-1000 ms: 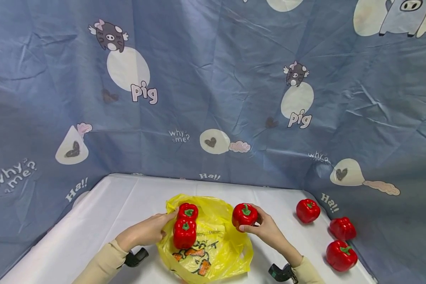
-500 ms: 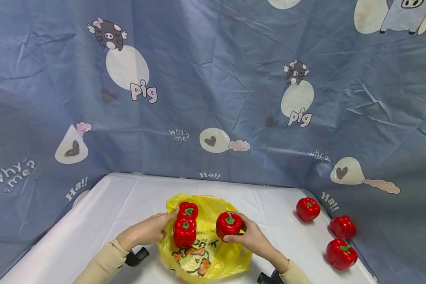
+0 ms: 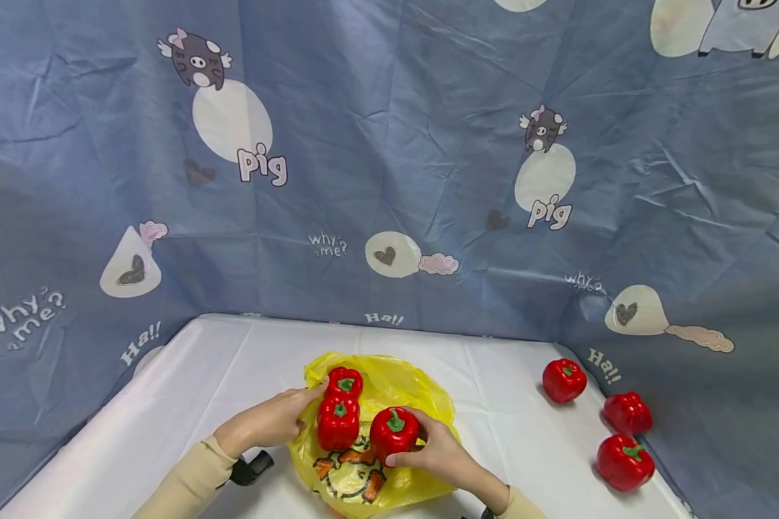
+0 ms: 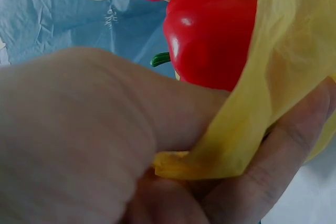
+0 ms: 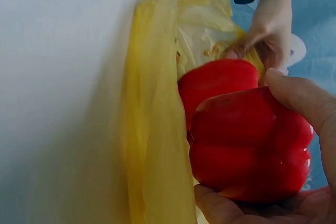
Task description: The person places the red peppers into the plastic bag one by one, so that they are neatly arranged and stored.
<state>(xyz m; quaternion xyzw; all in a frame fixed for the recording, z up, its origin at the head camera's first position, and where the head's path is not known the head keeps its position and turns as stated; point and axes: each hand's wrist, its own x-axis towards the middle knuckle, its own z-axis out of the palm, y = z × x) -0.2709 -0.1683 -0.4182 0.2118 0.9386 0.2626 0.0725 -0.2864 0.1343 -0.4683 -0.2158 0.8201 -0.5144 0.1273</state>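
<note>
Head view: right hand (image 3: 440, 450) grips red pepper (image 3: 389, 436) over yellow bag (image 3: 425, 393), left hand (image 3: 267, 424) pinches bag's left edge beside two more peppers (image 3: 338, 425).

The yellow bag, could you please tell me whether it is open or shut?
Open: in the head view, the yellow bag gapes wide, with two red peppers visible inside its rim.

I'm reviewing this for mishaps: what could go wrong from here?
The red pepper in the right hand might bump the two peppers in the yellow bag. If the left hand loses the bag's edge, that thin side could sag. The three loose peppers, close to the right edge of the table, might roll off if knocked.
</note>
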